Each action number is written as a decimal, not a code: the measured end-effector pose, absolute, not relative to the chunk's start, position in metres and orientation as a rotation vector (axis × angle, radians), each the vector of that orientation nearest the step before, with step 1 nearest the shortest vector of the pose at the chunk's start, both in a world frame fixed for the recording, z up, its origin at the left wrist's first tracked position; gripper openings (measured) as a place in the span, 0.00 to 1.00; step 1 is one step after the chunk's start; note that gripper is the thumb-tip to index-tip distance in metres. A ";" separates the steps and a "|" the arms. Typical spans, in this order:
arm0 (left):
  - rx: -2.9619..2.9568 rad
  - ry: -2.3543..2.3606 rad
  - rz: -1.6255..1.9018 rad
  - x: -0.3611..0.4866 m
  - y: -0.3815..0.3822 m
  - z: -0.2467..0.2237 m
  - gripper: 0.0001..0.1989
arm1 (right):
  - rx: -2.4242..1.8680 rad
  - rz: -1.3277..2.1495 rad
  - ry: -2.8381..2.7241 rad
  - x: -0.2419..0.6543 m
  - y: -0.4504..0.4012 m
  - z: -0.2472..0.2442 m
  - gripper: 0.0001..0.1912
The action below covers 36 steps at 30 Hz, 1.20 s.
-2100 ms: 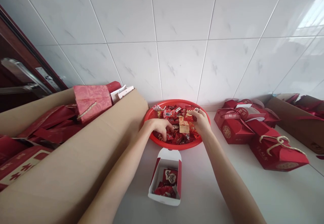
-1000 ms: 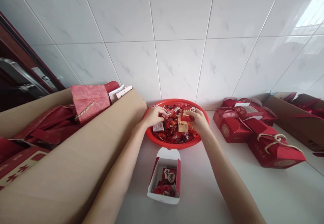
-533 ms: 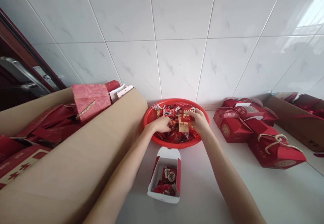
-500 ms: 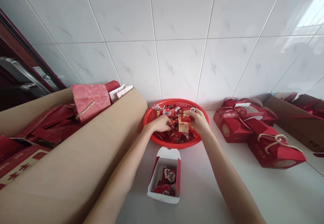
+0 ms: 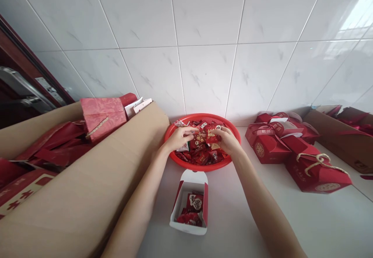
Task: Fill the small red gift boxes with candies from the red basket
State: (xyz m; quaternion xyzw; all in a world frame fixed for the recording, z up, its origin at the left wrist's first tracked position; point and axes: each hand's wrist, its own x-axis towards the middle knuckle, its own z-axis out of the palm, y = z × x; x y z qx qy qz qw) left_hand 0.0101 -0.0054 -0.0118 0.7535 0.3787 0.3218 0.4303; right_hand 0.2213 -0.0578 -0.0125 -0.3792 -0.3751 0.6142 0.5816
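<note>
A red plastic basket (image 5: 204, 168) holds many wrapped candies (image 5: 202, 157), mostly red. Over its left side my left hand (image 5: 180, 138) is closed, thumb and fingers pinching a red candy packet with gold print (image 5: 200, 139). Opposite it, my right hand (image 5: 229, 140) grips another red candy packet (image 5: 212, 134) by its edge. The two packets are close together above the pile. In front of the basket stands an open gift box (image 5: 189, 230), white inside with red sides. Several red candy packets (image 5: 194, 202) lie in it.
On the left is a large cardboard carton (image 5: 128, 153) filled with red folded boxes and bags. Closed red gift boxes (image 5: 317, 168) stand on the right of the white counter (image 5: 230, 215). Behind them is another brown carton (image 5: 340, 145). A tiled wall (image 5: 206, 79) borders the back.
My left hand has risen from the candy pile and moved slightly left, now with a red packet between its fingers. My right hand still holds its packet, tilted a little differently.
</note>
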 end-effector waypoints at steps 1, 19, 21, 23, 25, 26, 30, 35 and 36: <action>1.876 0.934 0.826 0.010 -0.007 -0.012 0.21 | -0.879 1.441 -0.880 0.221 -0.058 -0.012 0.11; 1.865 0.995 1.268 0.026 -0.020 -0.012 0.19 | -0.734 1.396 -0.763 0.222 -0.060 -0.007 0.13; 1.901 0.992 1.243 0.030 -0.020 -0.009 0.19 | -0.708 1.452 -0.815 0.222 -0.061 -0.006 0.14; 1.941 0.981 1.168 0.033 -0.021 -0.004 0.20 | -0.691 1.489 -0.865 0.220 -0.063 -0.004 0.14; 1.960 0.995 1.086 0.032 -0.022 0.000 0.22 | -0.695 1.481 -0.873 0.220 -0.064 -0.004 0.14; 1.963 1.021 1.031 0.031 -0.023 0.002 0.22 | -0.703 1.461 -0.856 0.220 -0.064 -0.004 0.14; 2.002 1.093 0.500 0.019 -0.023 0.003 0.16 | -0.763 1.351 -0.750 0.222 -0.059 -0.007 0.13; 2.220 1.165 -0.042 0.035 -0.029 -0.006 0.02 | -0.788 1.327 -0.729 0.223 -0.058 -0.008 0.12; 2.266 1.218 -0.075 0.042 -0.031 -0.007 0.01 | -0.787 1.331 -0.732 0.222 -0.058 -0.007 0.12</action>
